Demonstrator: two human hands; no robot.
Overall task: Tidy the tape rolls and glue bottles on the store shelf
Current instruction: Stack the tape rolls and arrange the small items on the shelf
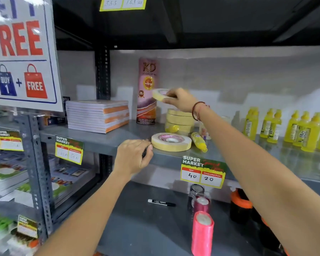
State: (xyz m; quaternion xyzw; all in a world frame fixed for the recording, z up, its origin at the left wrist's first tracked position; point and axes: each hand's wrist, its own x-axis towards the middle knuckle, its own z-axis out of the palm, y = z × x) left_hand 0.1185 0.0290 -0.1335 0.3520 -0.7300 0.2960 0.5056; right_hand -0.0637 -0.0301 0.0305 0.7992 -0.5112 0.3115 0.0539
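A grey metal shelf (pixel 118 137) carries upright yellow glue bottles (pixel 301 129) at 3 o'clock, a tape stack (pixel 179 119) mid-shelf and a wide tape roll (pixel 171 141) lying flat at the front edge; the left hand (pixel 132 157), loosely curled and holding nothing, sits at that roll's 9 o'clock, while the right hand (pixel 180 99) pinches a thin tape roll (pixel 160 94) in the air at the stack's 11 o'clock

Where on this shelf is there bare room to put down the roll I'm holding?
Bare shelf lies between the notebooks and the KD tube, running forward to the edge. Crowded: around the tape stack, the flat roll and fallen glue bottle.
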